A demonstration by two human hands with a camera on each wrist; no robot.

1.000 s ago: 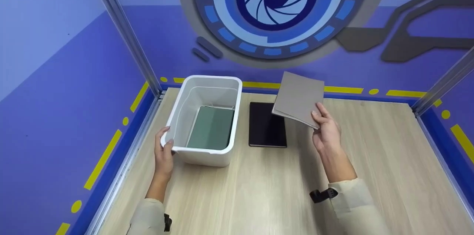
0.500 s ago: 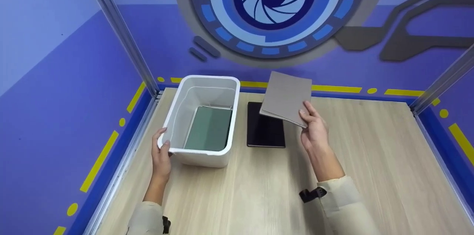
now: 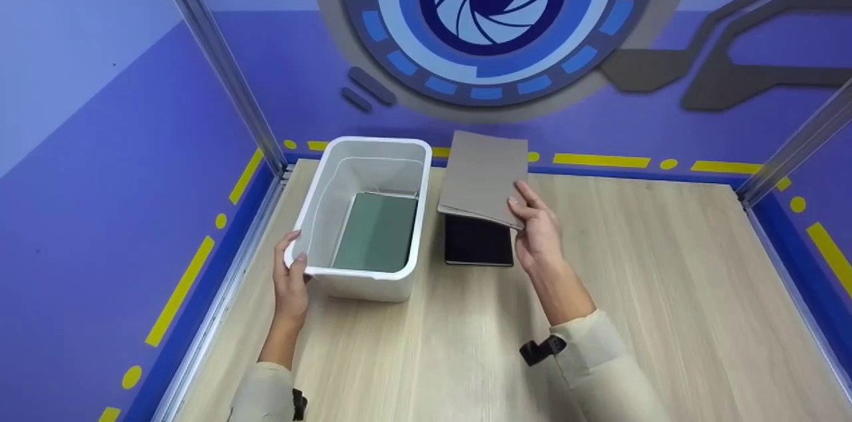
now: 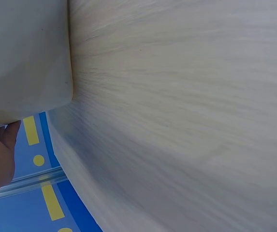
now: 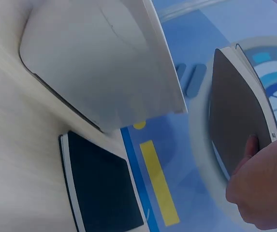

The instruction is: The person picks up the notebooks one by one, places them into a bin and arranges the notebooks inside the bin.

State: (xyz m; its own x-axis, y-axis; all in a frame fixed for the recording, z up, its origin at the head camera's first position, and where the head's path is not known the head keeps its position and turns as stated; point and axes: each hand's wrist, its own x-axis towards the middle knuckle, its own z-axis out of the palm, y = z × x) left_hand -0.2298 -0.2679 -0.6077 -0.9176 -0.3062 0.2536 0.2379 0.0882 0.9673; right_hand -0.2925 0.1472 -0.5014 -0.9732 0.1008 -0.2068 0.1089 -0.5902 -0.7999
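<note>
A grey-brown notebook (image 3: 484, 176) is held up by its near right corner in my right hand (image 3: 538, 235), thumb on one cover and fingers on the other. It hovers over a black notebook (image 3: 478, 242) lying on the table, hiding its far half in the head view. To the left stands a white plastic bin (image 3: 373, 285) with a green notebook (image 3: 376, 232) lying at its bottom. My left hand (image 3: 291, 285) grips the bin's near left corner at the rim. The right wrist view shows the page edges of the grey-brown notebook (image 5: 237, 104) between its covers.
The light wooden table (image 3: 665, 289) extends to the right and front of the bin. A blue patterned wall (image 3: 599, 122) rises behind it, and side walls with metal corner posts (image 3: 219, 56) close off both sides.
My right hand has carried the grey-brown notebook leftward, from the black notebook's right side to above it and nearer the bin. My left hand stays on the bin's corner.
</note>
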